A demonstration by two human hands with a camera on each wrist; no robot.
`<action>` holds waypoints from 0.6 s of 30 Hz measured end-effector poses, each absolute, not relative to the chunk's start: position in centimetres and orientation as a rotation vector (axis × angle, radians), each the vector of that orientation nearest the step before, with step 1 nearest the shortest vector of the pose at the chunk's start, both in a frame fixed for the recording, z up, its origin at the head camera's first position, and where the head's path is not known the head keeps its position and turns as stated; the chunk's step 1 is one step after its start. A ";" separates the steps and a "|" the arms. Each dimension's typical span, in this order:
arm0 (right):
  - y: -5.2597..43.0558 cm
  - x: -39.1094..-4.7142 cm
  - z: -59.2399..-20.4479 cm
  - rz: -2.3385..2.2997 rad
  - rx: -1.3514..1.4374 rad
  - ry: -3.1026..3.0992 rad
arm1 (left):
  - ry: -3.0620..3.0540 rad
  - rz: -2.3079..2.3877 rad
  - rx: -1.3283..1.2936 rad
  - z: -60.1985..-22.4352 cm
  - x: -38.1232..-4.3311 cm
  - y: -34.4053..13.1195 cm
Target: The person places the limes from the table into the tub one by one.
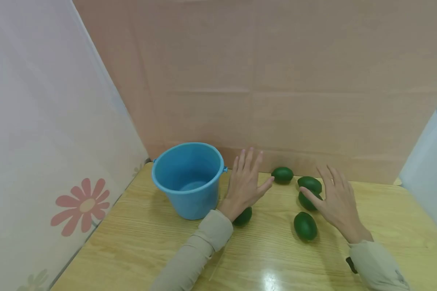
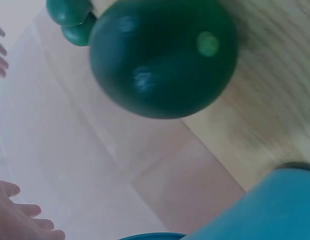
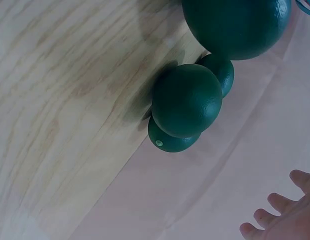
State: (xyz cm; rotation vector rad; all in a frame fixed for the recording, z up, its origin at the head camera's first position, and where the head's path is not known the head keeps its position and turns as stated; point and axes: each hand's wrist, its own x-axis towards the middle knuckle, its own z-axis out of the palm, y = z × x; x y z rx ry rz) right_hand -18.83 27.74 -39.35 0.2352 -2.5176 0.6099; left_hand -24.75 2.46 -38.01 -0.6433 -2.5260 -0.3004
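presumably, the frontmost green fruit [image 1: 305, 226] is firm, slippery and best held round its middle; left hand [image 1: 243, 186] and right hand [image 1: 338, 201] straight-fingered, gripping nothing.

No text, label, brand, number or sign can be read on the blue bucket [image 1: 194, 205] beside the left hand [image 1: 243, 184], or the green fruits [image 1: 305, 226] near it and the right hand [image 1: 338, 202].
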 end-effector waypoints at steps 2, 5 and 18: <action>27.7 -18.7 -39.4 0.617 0.241 -2.516 | -2.528 -0.313 -0.651 -37.7 -24.5 2.5; 27.7 -18.6 -39.5 0.626 0.246 -2.505 | -2.518 -0.315 -0.659 -37.2 -24.3 2.5; 27.6 -18.1 -39.7 0.640 0.257 -2.508 | -2.503 -0.298 -0.626 -35.5 -23.1 1.9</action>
